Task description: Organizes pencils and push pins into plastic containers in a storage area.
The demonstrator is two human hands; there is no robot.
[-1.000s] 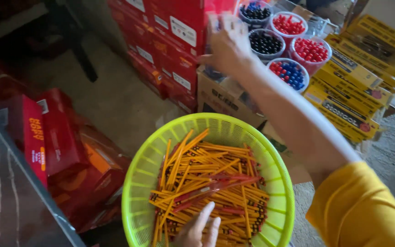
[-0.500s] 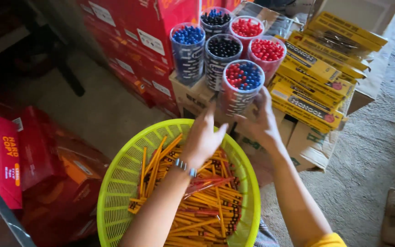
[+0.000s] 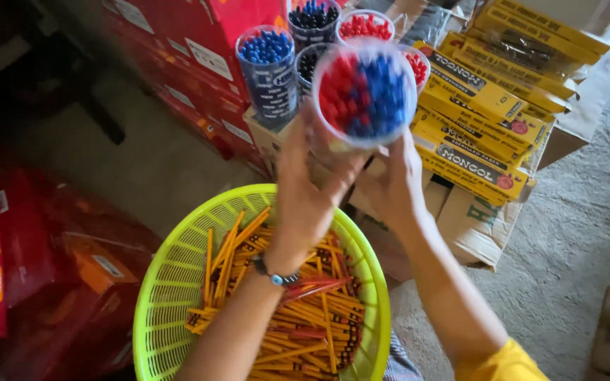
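Both hands are raised above the round lime-green plastic basket point(image 3: 171, 296) and are clamped on a clear plastic cup packed with red and blue pen caps point(image 3: 365, 95). The left hand point(image 3: 308, 190) grips the cup's left wall, its fingers closed around the side with the thumb toward the cup's lower edge. The right hand point(image 3: 393, 187) cradles the cup from below and from the right, its fingers curled against the base. The cup is tilted so that its open mouth faces the camera, red caps lying toward the left-hand fingers and blue caps toward the right-hand fingers. A dark beaded bracelet point(image 3: 277, 276) circles the left wrist. Directly below the wrists, the basket holds a loose heap of yellow-orange pencils point(image 3: 305, 321), with a few red ones among them. Just beyond the fingertips stand more clear cups: one of blue caps point(image 3: 268, 49), one of dark caps point(image 3: 312, 14) and one of red caps point(image 3: 363, 27). Beyond the right-hand fingers lie stacked yellow cardboard pencil boxes point(image 3: 488, 106), resting on a brown cardboard carton point(image 3: 478, 226). Red cartons point(image 3: 199, 42) are piled beyond the left-hand fingers.
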